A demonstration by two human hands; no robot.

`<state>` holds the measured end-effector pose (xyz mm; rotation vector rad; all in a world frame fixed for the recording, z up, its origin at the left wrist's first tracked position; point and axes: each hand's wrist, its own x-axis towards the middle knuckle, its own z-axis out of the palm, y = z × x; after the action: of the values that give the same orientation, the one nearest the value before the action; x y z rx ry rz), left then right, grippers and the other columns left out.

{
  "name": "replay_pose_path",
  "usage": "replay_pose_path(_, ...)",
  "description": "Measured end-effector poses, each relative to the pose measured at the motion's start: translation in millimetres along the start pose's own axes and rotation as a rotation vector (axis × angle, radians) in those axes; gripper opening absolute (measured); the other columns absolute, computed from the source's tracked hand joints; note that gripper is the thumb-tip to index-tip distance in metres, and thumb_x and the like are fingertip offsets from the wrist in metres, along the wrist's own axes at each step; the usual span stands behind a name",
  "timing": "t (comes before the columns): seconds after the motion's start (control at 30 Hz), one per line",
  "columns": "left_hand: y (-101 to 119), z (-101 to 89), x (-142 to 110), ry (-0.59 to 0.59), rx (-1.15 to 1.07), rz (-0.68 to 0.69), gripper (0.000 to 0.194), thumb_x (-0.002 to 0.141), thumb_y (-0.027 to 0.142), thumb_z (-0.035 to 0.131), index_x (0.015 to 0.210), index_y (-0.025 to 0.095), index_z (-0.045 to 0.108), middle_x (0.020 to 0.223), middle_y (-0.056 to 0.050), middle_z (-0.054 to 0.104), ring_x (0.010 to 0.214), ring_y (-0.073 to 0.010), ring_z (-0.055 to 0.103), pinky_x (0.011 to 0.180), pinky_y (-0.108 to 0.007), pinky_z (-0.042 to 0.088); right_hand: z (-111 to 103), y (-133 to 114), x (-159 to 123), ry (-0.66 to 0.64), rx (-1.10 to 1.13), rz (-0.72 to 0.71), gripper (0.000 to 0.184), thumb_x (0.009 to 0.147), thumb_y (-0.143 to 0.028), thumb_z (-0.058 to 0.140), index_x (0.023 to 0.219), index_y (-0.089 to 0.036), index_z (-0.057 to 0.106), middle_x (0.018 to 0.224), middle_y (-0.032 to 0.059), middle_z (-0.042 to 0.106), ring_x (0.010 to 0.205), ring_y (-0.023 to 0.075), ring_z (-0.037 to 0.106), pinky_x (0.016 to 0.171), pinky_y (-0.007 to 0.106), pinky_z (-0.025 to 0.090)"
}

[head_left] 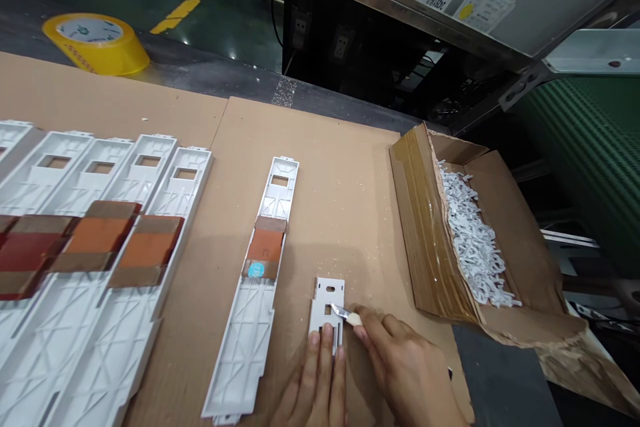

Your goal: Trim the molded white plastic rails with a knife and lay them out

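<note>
The left hand (313, 390) lay open on a small white plastic bracket (327, 300); the right hand (405, 363) pinched a cream-handled craft knife (354, 319) at its slot.

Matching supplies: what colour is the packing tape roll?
The packing tape roll is yellow; best in the head view.

Only my two bare hands in view, left hand (313, 390) and right hand (407, 373), slim fingers (314, 341) with short nails; wrists run off the bottom edge, so anything worn past them is out of frame.
</note>
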<state>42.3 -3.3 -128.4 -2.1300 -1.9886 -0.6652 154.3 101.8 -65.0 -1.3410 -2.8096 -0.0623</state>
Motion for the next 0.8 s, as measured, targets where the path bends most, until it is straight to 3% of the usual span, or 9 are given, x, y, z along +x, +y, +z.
replay_pose_path(0.17, -2, 0.8, -1, 0.010, -0.003, 0.013, 0.035, 0.083, 0.021, 0.036, 0.107, 0.012, 0.060, 0.110, -0.011, 0.065, 0.103, -0.0215, 0.060, 0.079, -0.031, 0.041, 4, 1, -2, 0.005, 0.001, 0.005, 0.047, 0.099, -0.036, 0.017, 0.097, -0.026, 0.063, 0.064, -0.0017, 0.064, 0.051, 0.0137, 0.063, 0.042, 0.024, 0.036)
replay_pose_path(0.33, -2, 1.1, -2, 0.004, 0.018, 0.017, 0.034, 0.083, 0.023, 0.038, 0.108, 0.014, 0.060, 0.110, -0.009, 0.065, 0.104, -0.0204, 0.059, 0.075, -0.030, 0.041, 3, 3, -2, -0.025, 0.055, -0.014, 0.044, 0.099, -0.033, 0.018, 0.101, -0.026, 0.062, 0.069, -0.0009, 0.066, 0.055, 0.0131, 0.064, 0.046, 0.023, 0.039)
replay_pose_path(0.57, -2, 0.9, -3, 0.014, 0.020, 0.033, 0.036, 0.084, 0.021, 0.036, 0.109, 0.012, 0.060, 0.111, -0.010, 0.065, 0.105, -0.0218, 0.059, 0.075, -0.031, 0.041, 3, 1, -4, -0.034, -0.096, -0.027, 0.042, 0.098, -0.028, 0.020, 0.100, -0.025, 0.062, 0.068, 0.0013, 0.065, 0.053, 0.0158, 0.063, 0.045, 0.026, 0.036)
replay_pose_path(0.7, -2, 0.3, -2, 0.015, -0.008, 0.029, 0.033, 0.081, 0.020, 0.041, 0.107, 0.011, 0.061, 0.110, -0.011, 0.065, 0.103, -0.0229, 0.060, 0.080, -0.031, 0.042, -4, 4, 2, -0.092, -0.155, -0.082, 0.018, 0.088, -0.025, 0.048, 0.099, -0.024, 0.062, 0.071, 0.0024, 0.066, 0.055, 0.0173, 0.063, 0.046, 0.026, 0.034)
replay_pose_path(0.8, -2, 0.4, -2, 0.019, -0.030, 0.023, 0.034, 0.079, 0.018, 0.044, 0.107, 0.011, 0.060, 0.110, -0.012, 0.065, 0.104, -0.0237, 0.060, 0.083, -0.032, 0.041, -11, 8, 11, -0.128, -0.184, -0.109, 0.019, 0.074, -0.026, 0.068, 0.092, -0.025, 0.063, 0.065, 0.0003, 0.064, 0.052, 0.0181, 0.062, 0.042, 0.026, 0.029)
